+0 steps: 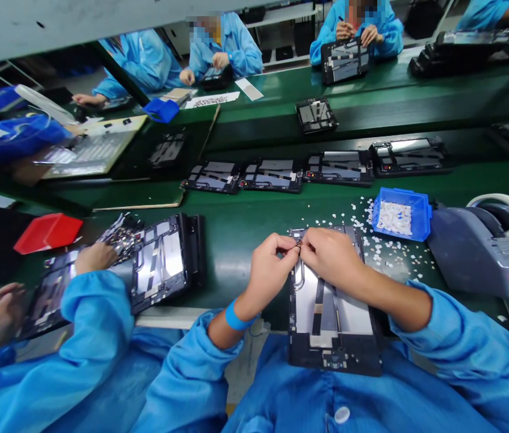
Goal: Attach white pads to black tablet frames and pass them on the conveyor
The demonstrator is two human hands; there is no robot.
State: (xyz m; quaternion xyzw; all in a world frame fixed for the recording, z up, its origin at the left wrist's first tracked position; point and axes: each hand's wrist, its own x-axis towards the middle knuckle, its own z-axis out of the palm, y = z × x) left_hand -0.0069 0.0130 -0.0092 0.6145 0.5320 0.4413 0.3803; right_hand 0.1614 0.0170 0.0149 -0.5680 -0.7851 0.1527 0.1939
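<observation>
An opened tablet lies in front of me, its lower end over the bench's near edge and its inner parts facing up. Over its top left corner, my left hand is closed in a pinch, a blue band on the wrist. My right hand meets it there, thumb and fingers pressed together and resting over the tablet's upper part. Something small and dark shows between the fingertips, too small to name. Loose white bits lie scattered on the bench just right of the tablet.
A blue bin of white bits stands beside a grey tape dispenser. Several opened tablets line the bench behind. At left, a co-worker's hand reaches among small parts near a tablet stack and a red bin. More people sit opposite.
</observation>
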